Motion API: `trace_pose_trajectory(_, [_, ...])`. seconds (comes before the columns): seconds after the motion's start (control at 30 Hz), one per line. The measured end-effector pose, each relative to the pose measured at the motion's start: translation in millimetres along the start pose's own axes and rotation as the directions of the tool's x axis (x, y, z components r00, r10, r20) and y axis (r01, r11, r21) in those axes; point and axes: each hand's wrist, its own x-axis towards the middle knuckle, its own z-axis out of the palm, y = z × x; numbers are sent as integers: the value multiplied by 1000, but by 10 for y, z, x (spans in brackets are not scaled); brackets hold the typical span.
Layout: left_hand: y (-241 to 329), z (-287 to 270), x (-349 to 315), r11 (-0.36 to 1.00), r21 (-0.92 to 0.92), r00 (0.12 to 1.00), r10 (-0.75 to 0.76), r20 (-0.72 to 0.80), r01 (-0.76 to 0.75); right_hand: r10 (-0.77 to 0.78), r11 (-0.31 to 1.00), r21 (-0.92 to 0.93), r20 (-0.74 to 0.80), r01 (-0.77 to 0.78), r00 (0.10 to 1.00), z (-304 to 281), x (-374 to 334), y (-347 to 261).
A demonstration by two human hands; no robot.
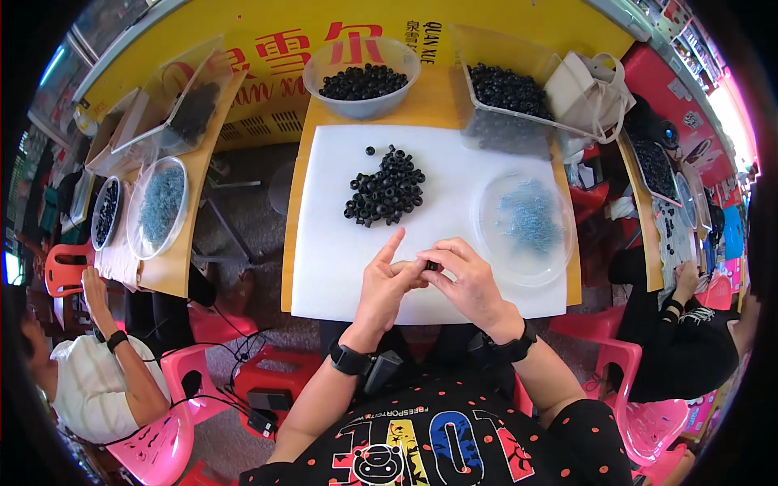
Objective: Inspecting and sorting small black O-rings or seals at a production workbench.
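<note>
Low over the white foam sheet (324,275), my two hands meet at a small black plastic piece (432,266). My right hand (472,292) pinches it between thumb and fingertips. From the other side, my left hand (381,285) holds against it with the thumb and bent fingers, its index finger stretched forward. Part of the piece is hidden by fingertips. Ahead of my hands lies a loose pile of black, round, holed pieces (385,190), with a single one (370,151) apart from it. To the right, a clear round tray (496,263) carries many tiny light-blue pieces (531,215).
At the table's far side stand a clear bowl (316,85) and a clear bin (470,101), both with black pieces. A cream bag (587,93) is beside the bin. People sit at side tables left (182,267) and right (648,235). A red stool (275,377) stands nearby.
</note>
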Motion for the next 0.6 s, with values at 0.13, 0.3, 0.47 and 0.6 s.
trace_pose_trajectory(0.13, [17,-35,-144,998,-62,1000,-14,11,15,-76,997,-33,-12,75,997,-485,474,-82])
trace_pose_trajectory(0.3, [-126,-299,-218,993,-111,999,30,-39,-34,-52,988,-152,-432,-16,900,-1433,1573,-32])
trace_pose_trajectory(0.47, [-156,-358,-211,972,-218,996,91,-3,-90,-400,821,-532,-279,206,873,-986,1596,440])
trace_pose_trajectory(0.6, [-163,-378,-207,971,-230,997,69,22,-62,-109,960,-260,-4,104,994,-83,1257,982])
